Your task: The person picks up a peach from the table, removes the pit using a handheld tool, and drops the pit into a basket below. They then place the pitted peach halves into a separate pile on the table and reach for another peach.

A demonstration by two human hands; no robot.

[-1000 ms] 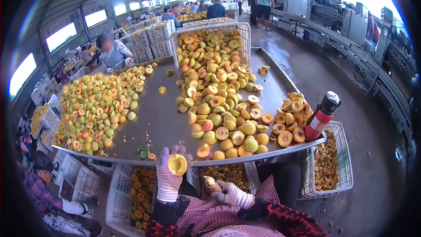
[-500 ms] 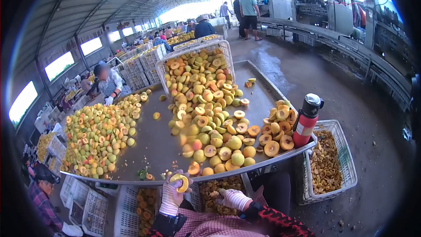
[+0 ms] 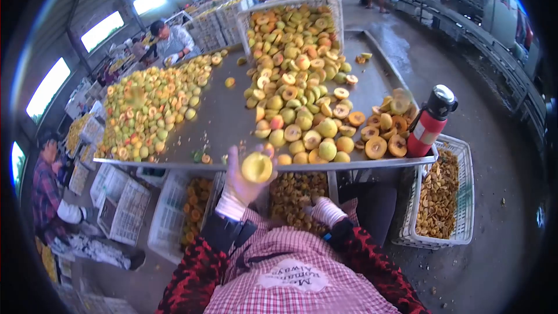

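Head view: gloved left hand (image 3: 243, 181) grips a halved peach (image 3: 257, 167) in closed fingers, likely mid-pitting; right hand (image 3: 321, 208), grip unclear, hangs over pit crate (image 3: 299, 189) below.

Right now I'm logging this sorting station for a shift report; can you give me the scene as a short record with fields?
left hand: gloved, raised at the table edge, holding a peach half, cut face to camera
right hand: gloved, low over a crate of pits; contents unclear
table: metal, heaped with whole and halved peaches
bottle: red flask upright at the right corner
side crate: white basket of pits on the floor
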